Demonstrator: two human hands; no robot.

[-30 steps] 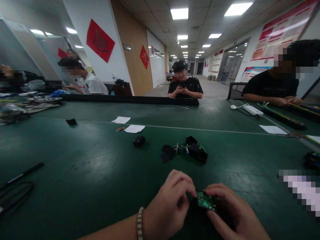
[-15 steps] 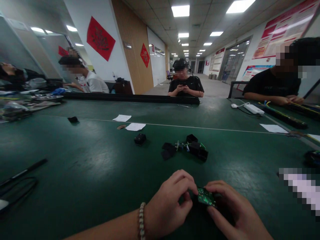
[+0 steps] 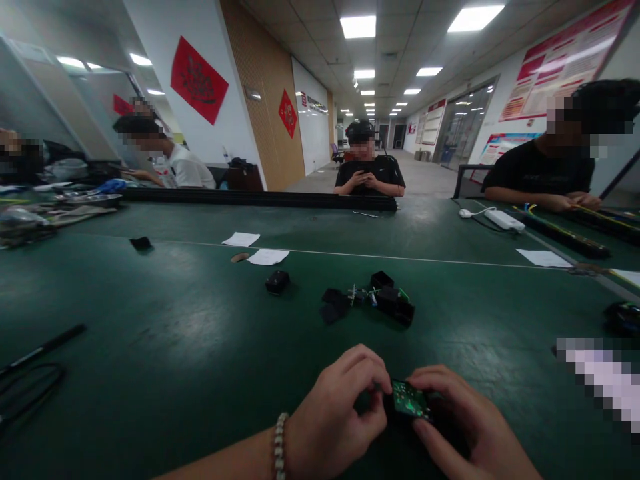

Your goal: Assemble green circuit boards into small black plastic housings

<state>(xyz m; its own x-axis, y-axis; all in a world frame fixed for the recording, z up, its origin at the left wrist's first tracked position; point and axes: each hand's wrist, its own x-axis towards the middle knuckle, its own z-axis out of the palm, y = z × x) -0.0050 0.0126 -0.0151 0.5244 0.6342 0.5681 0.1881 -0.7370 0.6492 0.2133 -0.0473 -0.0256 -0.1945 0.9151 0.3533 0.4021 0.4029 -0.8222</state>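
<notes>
Near table edge: we hold a small green circuit board [image 3: 410, 402] between both hands, just above the green table [image 3: 150, 333].
Left hand [image 3: 335, 413]: our fingers curl shut, tips pinching the board's left edge.
Right hand [image 3: 465, 427]: our fingers close on its right side.
Beyond the board: black parts [image 3: 380, 301] lie well apart.

I see an electronics assembly workroom in an office building, long green work table [image 3: 165, 320], people seated around it, loose black parts [image 3: 373, 303], power strip [image 3: 504, 220], red wall posters [image 3: 199, 80], ceiling light panels [image 3: 358, 27], corridor behind.
</notes>
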